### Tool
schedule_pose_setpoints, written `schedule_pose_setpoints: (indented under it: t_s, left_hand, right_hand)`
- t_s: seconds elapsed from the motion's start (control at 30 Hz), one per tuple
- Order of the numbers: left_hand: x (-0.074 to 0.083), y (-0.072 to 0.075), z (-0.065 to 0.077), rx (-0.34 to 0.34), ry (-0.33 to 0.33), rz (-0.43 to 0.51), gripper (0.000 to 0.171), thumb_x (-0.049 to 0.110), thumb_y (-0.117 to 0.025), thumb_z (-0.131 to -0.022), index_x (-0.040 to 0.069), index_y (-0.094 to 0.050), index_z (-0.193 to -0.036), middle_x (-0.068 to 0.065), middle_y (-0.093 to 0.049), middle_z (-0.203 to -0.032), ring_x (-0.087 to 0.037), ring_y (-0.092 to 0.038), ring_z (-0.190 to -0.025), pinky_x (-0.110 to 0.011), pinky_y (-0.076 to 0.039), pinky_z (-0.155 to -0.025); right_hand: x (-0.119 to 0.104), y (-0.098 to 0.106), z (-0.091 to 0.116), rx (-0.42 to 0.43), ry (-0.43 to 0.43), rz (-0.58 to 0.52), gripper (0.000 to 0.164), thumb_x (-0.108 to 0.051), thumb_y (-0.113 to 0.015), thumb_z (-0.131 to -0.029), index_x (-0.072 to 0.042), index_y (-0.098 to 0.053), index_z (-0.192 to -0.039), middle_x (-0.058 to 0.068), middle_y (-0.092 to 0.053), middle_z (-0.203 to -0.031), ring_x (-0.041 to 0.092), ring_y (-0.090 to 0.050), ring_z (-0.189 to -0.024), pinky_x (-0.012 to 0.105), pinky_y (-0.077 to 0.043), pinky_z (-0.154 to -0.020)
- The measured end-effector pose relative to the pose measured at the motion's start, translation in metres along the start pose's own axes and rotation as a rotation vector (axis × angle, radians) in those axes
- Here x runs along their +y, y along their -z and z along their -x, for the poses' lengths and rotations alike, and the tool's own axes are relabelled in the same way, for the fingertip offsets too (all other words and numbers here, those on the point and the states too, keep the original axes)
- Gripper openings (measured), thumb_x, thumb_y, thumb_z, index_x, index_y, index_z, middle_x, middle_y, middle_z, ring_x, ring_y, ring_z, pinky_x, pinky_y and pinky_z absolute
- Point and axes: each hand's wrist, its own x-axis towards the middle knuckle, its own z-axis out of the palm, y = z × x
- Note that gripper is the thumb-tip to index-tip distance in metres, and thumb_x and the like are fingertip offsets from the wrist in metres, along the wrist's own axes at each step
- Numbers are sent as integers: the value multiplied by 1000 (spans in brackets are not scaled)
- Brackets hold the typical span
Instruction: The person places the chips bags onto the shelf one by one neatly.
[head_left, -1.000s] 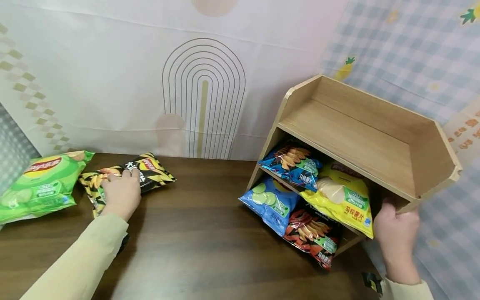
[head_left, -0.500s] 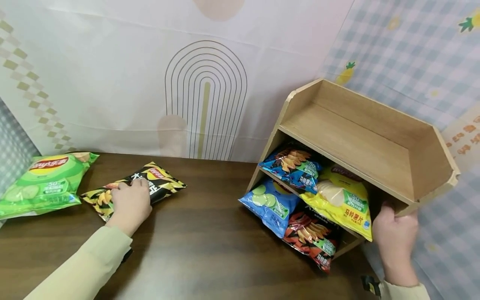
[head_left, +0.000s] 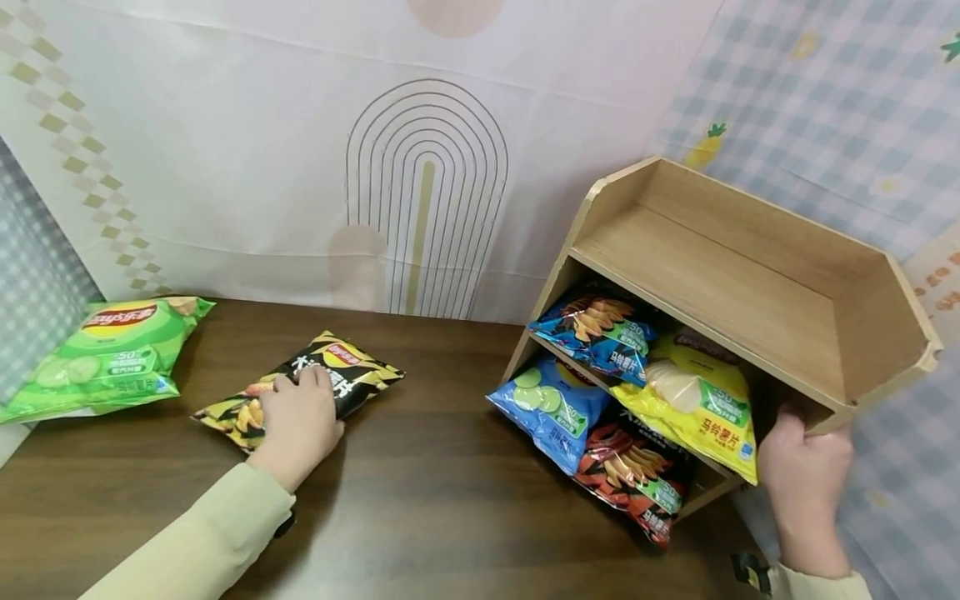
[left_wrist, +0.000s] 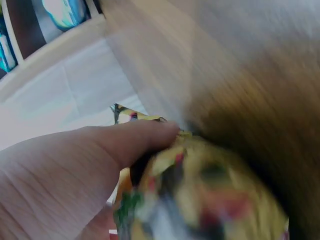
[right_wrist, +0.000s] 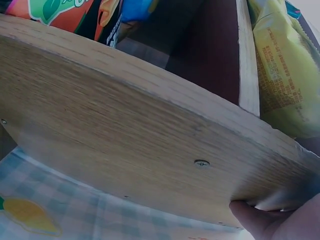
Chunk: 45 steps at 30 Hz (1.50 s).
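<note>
My left hand (head_left: 303, 425) grips a black-and-yellow chip bag (head_left: 360, 375) from above, over the brown table. In the left wrist view the thumb presses along the bag's blurred yellow edge (left_wrist: 210, 195); the other fingers are mostly hidden. At the right, my right hand (head_left: 806, 475) holds the side panel of a wooden shelf (head_left: 720, 267). Its thumb lies against the panel's outer face in the right wrist view, while the fingers reach inside out of sight. On the shelf's upper level lie a dark blue chip bag (head_left: 596, 329) and a yellow chip bag (head_left: 697, 400).
Below those sit a light blue chip bag (head_left: 551, 408) and a red-and-black chip bag (head_left: 633, 471), both jutting out at the front. A green chip bag (head_left: 112, 354) lies at the table's far left. Printed cloth (head_left: 262, 167) hangs behind the table (head_left: 420, 517).
My left hand has moved right with the black-and-yellow chip bag, away from the green bag. My right hand keeps its hold on the shelf. The head view has shifted slightly.
</note>
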Motion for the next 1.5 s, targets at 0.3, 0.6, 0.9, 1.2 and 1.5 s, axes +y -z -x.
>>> schedule_pose_setpoints:
  t_s: [0.3,0.6,0.9,1.2,1.5]
  left_hand:
    - [-1,14,11,-144,-23,86,95,65,-67,-78,-7,-45,-136,-32,-51,-123,-54,-50,-105,-65,-45,-75]
    - [-62,15,-8,-212,-21,435,89,62,-61,-86,-12,-45,-133,-31,-59,-118,-46,-56,-105,-58,-46,-83]
    - [-94,11,-13,-477,37,537,111,71,-57,-82,-22,-29,-136,-44,-41,-130,-55,-45,-116,-60,-45,-87]
    - [-98,11,-21,-609,23,552,116,69,-60,-81,-27,-24,-135,-46,-34,-134,-57,-39,-121,-62,-41,-91]
    - [-89,3,-20,-684,84,690,119,66,-65,-79,-26,-16,-138,-43,-34,-137,-54,-36,-125,-61,-38,-96]
  right_hand:
    - [-1,5,2,-8,-28,6,42,-12,-44,-91,4,-48,-130,30,-55,-121,43,-48,-106,59,-33,-92]
    - [-4,2,-3,-23,-24,1,43,-12,-44,-91,3,-48,-131,33,-54,-121,46,-47,-106,61,-32,-91]
    - [-4,1,2,3,32,-3,40,-12,-45,-90,6,-51,-125,36,-54,-116,49,-48,-100,63,-31,-86]
    - [-6,1,3,15,54,-9,37,-10,-45,-90,7,-50,-123,34,-55,-114,45,-47,-96,62,-31,-85]
    - [-5,3,1,-8,21,-11,40,-9,-44,-91,6,-48,-128,33,-55,-117,42,-48,-101,60,-33,-88]
